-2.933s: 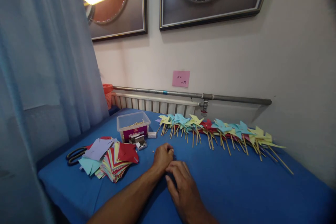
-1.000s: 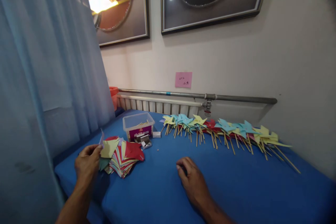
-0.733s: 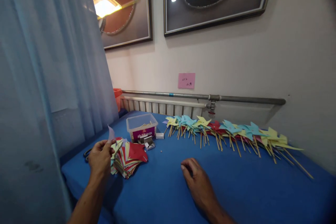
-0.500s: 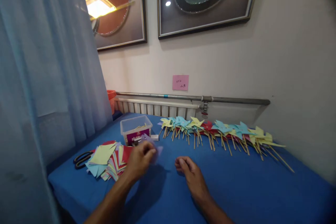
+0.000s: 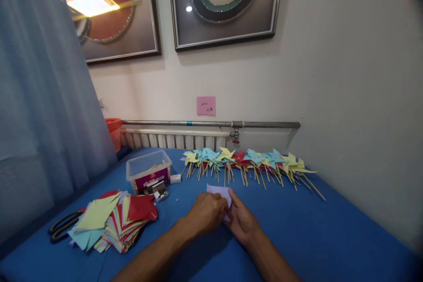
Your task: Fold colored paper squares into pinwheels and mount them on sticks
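Note:
My left hand (image 5: 206,212) and my right hand (image 5: 243,220) meet at the middle of the blue table (image 5: 330,233), both gripping a pale lilac paper square (image 5: 219,192) that sticks out past my fingertips. A fanned pile of coloured paper squares (image 5: 112,218), with a yellow-green sheet on top, lies to the left of my hands. Behind my hands a row of finished paper pinwheels on wooden sticks (image 5: 246,163) runs along the far side of the table.
A clear plastic box with a purple label (image 5: 148,175) stands at the back left, small metal bits (image 5: 159,190) in front of it. Black scissors (image 5: 62,225) lie at the left of the pile. A radiator and pipe (image 5: 211,124) run along the wall; a curtain (image 5: 39,110) hangs left.
My left hand picked a lilac sheet off the pile and carried it right to the table's middle. My right hand closed in and took hold of it too.

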`<action>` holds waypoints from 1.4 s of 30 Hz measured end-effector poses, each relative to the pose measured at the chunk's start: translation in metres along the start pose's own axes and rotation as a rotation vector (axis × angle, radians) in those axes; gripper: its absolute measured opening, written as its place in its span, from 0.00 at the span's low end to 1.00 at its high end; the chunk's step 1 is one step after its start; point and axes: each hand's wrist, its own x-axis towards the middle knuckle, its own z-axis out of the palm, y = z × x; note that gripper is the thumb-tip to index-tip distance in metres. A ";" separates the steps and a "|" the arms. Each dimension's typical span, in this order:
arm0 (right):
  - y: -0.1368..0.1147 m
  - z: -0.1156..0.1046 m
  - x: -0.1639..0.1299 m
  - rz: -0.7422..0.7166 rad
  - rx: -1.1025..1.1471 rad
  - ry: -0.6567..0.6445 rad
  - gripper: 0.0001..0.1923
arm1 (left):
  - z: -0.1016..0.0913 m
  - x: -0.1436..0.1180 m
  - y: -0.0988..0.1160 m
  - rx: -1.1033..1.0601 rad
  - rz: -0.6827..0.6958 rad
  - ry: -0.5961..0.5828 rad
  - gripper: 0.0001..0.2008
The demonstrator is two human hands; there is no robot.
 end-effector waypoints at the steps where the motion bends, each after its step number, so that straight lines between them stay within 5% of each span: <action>1: 0.000 -0.002 0.002 0.010 0.006 0.010 0.10 | 0.002 -0.002 -0.003 -0.037 0.014 0.043 0.07; 3: 0.000 -0.003 0.005 0.010 0.028 0.047 0.07 | 0.004 -0.008 -0.014 -0.146 -0.044 0.209 0.07; 6: 0.002 -0.002 0.005 -0.033 0.011 0.092 0.07 | 0.001 -0.015 -0.038 -0.324 -0.321 0.460 0.09; 11: 0.006 0.005 0.002 -0.074 -0.035 0.129 0.11 | 0.005 -0.012 -0.063 -0.935 -0.668 0.394 0.13; 18: 0.011 0.013 -0.002 -0.106 -0.134 0.100 0.19 | 0.033 -0.006 -0.054 -0.999 -0.652 0.377 0.11; 30: 0.013 0.022 -0.009 -0.157 -0.246 0.126 0.24 | 0.021 -0.005 -0.049 -1.141 -0.684 0.400 0.12; 37: 0.021 0.015 -0.003 -0.176 -0.270 0.185 0.19 | 0.016 -0.010 -0.040 -0.846 -0.569 0.460 0.03; 42: 0.023 0.010 0.000 -0.204 -0.294 0.182 0.19 | 0.011 -0.015 -0.038 -0.573 -0.336 0.450 0.06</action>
